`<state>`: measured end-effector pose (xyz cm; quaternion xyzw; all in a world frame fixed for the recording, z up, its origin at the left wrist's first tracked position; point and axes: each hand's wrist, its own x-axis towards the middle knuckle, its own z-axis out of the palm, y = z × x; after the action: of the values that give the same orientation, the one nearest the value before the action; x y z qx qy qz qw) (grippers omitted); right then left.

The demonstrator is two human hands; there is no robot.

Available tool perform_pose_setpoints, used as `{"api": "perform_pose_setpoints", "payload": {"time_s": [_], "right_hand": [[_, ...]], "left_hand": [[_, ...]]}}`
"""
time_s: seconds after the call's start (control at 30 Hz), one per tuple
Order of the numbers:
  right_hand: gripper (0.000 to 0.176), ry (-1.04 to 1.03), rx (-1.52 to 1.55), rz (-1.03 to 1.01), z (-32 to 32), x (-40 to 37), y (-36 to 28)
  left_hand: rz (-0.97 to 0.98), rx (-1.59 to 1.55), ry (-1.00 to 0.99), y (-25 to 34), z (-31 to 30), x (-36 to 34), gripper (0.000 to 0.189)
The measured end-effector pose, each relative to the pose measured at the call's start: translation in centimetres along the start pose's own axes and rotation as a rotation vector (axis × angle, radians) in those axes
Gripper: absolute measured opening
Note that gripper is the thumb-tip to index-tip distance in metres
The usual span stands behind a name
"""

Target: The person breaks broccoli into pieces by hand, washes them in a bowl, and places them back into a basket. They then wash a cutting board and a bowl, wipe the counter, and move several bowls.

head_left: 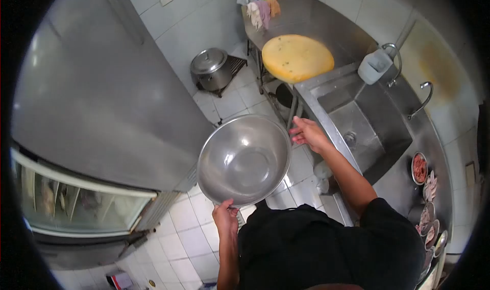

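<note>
A large, wide steel mixing bowl [247,170] hangs in front of my body, its shiny inside facing up and nothing lying in it. My left hand [225,219] pinches the near rim, thumb over the edge and the other fingers under it. At the bowl's right side is my right hand [309,134], its fingers stretched and apart, the fingertips right beside the rim. The steel sink [352,116] lies just beyond my right forearm.
A thick yellow round board [297,57] rests on the steel counter by the sink. A lidded pot [212,69] stands on a low floor stand. Small bowls of meat [419,168] line the right counter. A steel fridge [102,96] and glass-fronted cooler [76,200] fill the left.
</note>
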<state>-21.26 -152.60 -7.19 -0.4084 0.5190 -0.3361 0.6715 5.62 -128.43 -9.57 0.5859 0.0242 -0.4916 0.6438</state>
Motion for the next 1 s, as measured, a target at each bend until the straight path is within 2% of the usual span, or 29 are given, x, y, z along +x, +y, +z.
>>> {"api": "perform_pose_setpoints", "payload": {"time_s": [0.13, 0.33, 0.43, 0.53, 0.63, 0.8, 1.0], "right_hand": [[0.042, 0.199, 0.075, -0.116, -2.6, 2.1, -3.8], [0.035, 0.607, 0.274, -0.233, -10.2, -0.1, -2.7], [0.027, 0.805, 0.277, -0.163, -12.6, -0.5, -1.7], [0.026, 0.902, 0.252, -0.188, -14.9, 1.8, -2.6], [0.025, 0.957, 0.21, -0.214, -18.9, 8.0, -3.5], [0.027, 0.819, 0.049, -0.262, -17.3, 19.2, -15.0], [0.025, 0.6, -0.252, -0.42, -15.6, 32.4, -25.8]], "left_hand": [[-0.003, -0.008, -0.124, 4.9, 6.5, 5.7, 0.019], [-0.001, 0.049, -0.292, 10.4, 17.6, 16.9, 0.018], [0.013, 0.057, -0.327, 12.6, 23.4, 22.9, 0.015], [0.075, 0.019, -0.304, 14.0, 29.4, 29.0, 0.012], [0.144, -0.014, -0.203, 15.1, 34.9, 34.1, 0.012], [0.22, -0.053, -0.029, 17.9, 40.3, 42.3, 0.015], [0.294, -0.081, 0.161, 21.6, 47.3, 50.1, 0.015]]}}
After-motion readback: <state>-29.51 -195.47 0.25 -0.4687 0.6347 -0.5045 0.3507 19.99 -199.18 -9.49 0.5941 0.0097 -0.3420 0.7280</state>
